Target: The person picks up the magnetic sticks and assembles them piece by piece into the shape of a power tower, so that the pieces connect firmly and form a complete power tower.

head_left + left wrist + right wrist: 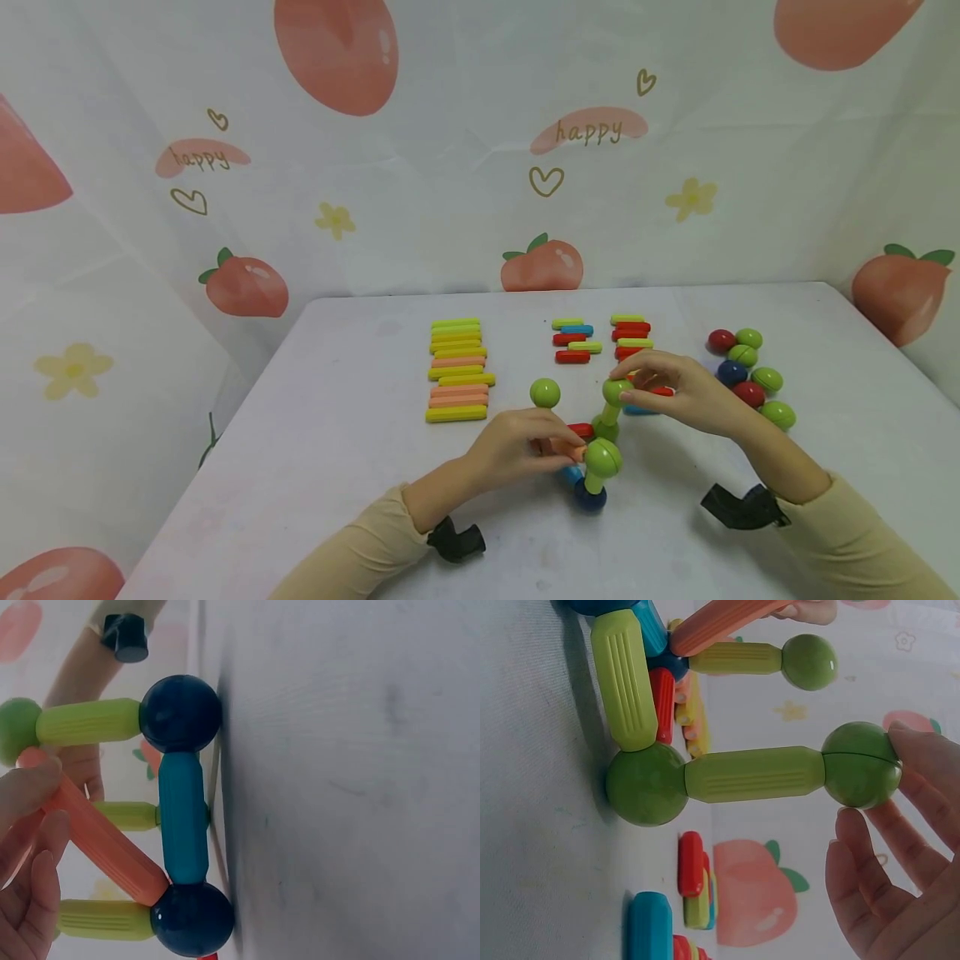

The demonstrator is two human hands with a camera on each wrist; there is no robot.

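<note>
On the table stands a frame of magnetic rods and balls. Its base joins a dark blue ball (pixel 590 497), another dark blue ball (pixel 193 919) and a green ball (pixel 646 784) with a blue rod (pixel 183 817), a red rod (pixel 581 430) and a green rod (pixel 625 681). Upright green rods carry green balls on top. My left hand (pixel 519 450) pinches an orange rod (pixel 109 838) near its upper end, by the front top ball (pixel 603 458); its lower end meets a dark blue ball. With my right hand's (pixel 686 393) fingertips I hold the right top ball (pixel 862 765).
Yellow, orange and green rods (pixel 459 375) lie in a column left of the frame. Shorter red, green and blue rods (pixel 573 340) lie behind it. Red, green and dark blue balls (pixel 750 392) are grouped at the right. A patterned cloth (pixel 420 192) hangs behind the table.
</note>
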